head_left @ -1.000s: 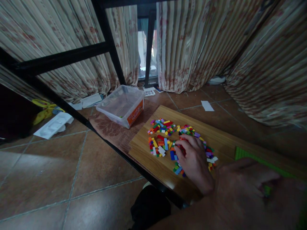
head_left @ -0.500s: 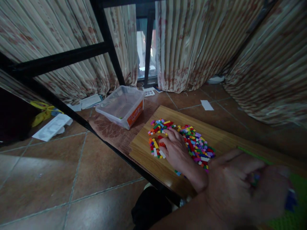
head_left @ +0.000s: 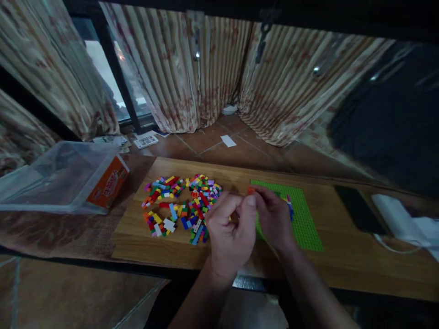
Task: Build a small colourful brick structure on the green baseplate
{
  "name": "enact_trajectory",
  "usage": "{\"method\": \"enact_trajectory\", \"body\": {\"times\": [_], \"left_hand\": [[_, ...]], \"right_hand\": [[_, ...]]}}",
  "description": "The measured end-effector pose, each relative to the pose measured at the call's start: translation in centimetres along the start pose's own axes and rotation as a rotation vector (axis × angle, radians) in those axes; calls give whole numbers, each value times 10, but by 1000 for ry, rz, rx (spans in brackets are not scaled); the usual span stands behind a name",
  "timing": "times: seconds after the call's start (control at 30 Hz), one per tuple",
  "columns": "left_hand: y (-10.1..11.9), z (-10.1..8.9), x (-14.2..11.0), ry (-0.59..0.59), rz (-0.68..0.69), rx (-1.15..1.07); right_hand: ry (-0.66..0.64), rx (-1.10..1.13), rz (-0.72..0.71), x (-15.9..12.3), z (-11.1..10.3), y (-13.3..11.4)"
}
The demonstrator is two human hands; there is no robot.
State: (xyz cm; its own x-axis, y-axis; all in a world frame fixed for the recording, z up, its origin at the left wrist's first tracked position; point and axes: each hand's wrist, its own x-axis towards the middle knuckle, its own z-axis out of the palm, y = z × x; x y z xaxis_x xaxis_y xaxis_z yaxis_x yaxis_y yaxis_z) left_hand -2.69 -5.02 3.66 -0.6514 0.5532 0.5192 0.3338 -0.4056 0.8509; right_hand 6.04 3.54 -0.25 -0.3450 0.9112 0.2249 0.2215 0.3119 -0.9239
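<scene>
Both my hands meet over the left edge of a green baseplate [head_left: 307, 228]. My left hand [head_left: 229, 233] is closed, thumb pressed to the curled fingers; what it holds, if anything, is hidden. My right hand [head_left: 276, 217] pinches a small orange toy brick [head_left: 251, 189], close to my left thumb. Several bricks in pink and blue [head_left: 290, 208] stand on the baseplate, partly covered by my right hand. Left of my hands, loose coloured bricks [head_left: 164, 187] lie in heaps on the wooden board.
The wooden board [head_left: 144, 244] lies on a low table. A clear plastic box [head_left: 72, 201] with an orange label stands at the left. To the right are a black phone [head_left: 358, 208] and a white device [head_left: 394, 217] with a cable. Striped curtains [head_left: 171, 68] hang behind.
My view has swung right. My arms were crossed, the right hand in the brick heap and the left over the baseplate; now they are uncrossed, hands together at the baseplate's edge.
</scene>
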Motion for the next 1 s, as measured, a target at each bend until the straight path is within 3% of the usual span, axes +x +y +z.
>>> {"method": "enact_trajectory", "body": {"times": [0.07,0.17,0.3,0.5,0.63,0.77,1.0], "left_hand": [[-4,5,-2,-30,-78,-2],[-8,15,-6,-81,-162,-10],[-12,28,-11,-196,-243,-8],[-25,43,-20,-355,-324,72],[-34,51,-26,-511,-329,269],[-34,59,-31,-716,-306,538],[-32,70,-48,-908,-342,589]], "right_hand": [[132,134,183,-8,-42,21],[309,233,318,-18,-95,53],[282,273,403,-19,-131,74],[102,128,450,-12,-138,66],[2,69,471,-8,-135,64],[-34,13,483,-3,-133,68],[-61,11,474,-2,-128,69]]}}
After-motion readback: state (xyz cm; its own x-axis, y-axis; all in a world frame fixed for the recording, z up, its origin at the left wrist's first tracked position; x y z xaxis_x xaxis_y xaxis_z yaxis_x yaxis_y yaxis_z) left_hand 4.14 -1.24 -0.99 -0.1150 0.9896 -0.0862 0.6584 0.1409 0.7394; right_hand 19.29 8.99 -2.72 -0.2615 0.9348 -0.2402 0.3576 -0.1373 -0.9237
